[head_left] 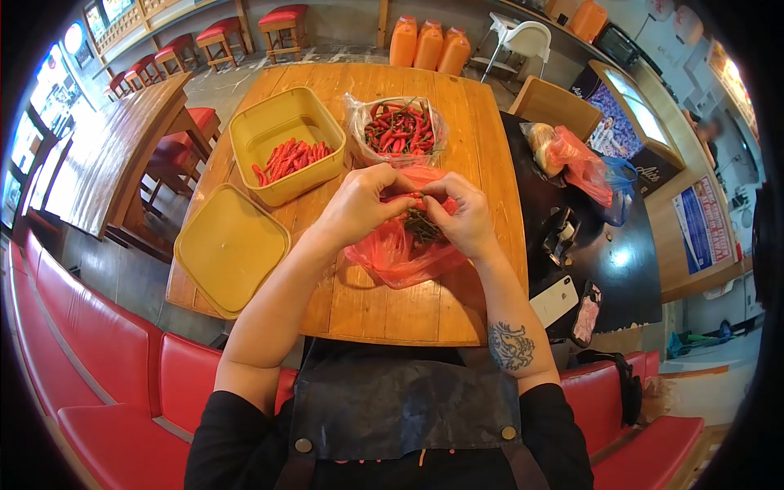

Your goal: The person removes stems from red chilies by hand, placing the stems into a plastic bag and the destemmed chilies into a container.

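My left hand (367,200) and my right hand (464,214) meet over a red plastic bag (392,260), fingertips pinched together. Between them is a small red chili pepper (415,197), mostly hidden by the fingers. Green chili stems (421,225) lie in the opened bag below. Just beyond my hands, a clear-plastic-lined container (441,135) holds red chili peppers (398,126) with stems attached. To the left stands a yellowish square tub (302,181) with stemless red chilies (291,158) inside. Its matching lid (231,245) lies flat on the table, nearer to me.
Everything sits on a wooden table (359,314). At right, a black table (612,282) carries a white phone (554,301), a pink-patterned phone (586,314) and bagged goods (572,163). Red bench seats (122,441) surround me. Orange jugs (429,45) stand behind the table.
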`<state>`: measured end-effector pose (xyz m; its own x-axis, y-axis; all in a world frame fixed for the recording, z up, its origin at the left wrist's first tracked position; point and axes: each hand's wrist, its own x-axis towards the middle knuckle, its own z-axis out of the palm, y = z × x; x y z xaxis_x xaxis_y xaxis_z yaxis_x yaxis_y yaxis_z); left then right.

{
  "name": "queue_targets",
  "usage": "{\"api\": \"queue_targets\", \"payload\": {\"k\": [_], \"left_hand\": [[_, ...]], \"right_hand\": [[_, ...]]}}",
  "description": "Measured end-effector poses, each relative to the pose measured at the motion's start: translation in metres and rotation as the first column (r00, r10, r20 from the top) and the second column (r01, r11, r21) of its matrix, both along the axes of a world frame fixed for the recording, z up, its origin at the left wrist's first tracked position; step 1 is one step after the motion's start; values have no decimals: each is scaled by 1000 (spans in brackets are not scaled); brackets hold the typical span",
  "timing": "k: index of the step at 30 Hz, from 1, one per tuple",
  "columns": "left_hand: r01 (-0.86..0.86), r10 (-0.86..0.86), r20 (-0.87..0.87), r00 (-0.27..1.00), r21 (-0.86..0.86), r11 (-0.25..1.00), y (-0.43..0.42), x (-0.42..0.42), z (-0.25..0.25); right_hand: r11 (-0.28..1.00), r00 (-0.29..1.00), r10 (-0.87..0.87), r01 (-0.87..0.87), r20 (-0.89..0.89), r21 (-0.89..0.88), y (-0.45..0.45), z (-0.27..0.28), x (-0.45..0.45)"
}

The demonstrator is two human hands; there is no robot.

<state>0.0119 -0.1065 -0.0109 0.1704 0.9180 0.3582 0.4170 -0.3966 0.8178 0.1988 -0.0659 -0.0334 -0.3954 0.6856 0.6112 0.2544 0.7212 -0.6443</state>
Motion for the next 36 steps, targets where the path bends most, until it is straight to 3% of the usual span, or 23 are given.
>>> {"api": "queue_targets", "payload": {"k": [5,8,17,28,32,36], "left_hand": [[3,-2,13,1000,-53,999,2,-1,-5],[48,-48,-48,998,11,999,3,-4,-6],[190,-187,45,981,-62,980,7,-9,-9],[259,-249,-98,964,99,961,12,-14,-13],[259,-249,-103,963,97,961,11,-14,-12],[54,-54,-14,998,1,999,8,-6,-10]], "right_hand": [[1000,999,-17,16,43,26,1,0,3],[999,997,38,-37,62,-18,2,2,5],[979,989,144,-136,38,-154,5,-4,8],[974,979,174,-156,102,-161,4,-1,10],[971,977,175,-151,121,-187,4,-1,9],[995,997,73,-70,34,-65,4,-3,2]]}}
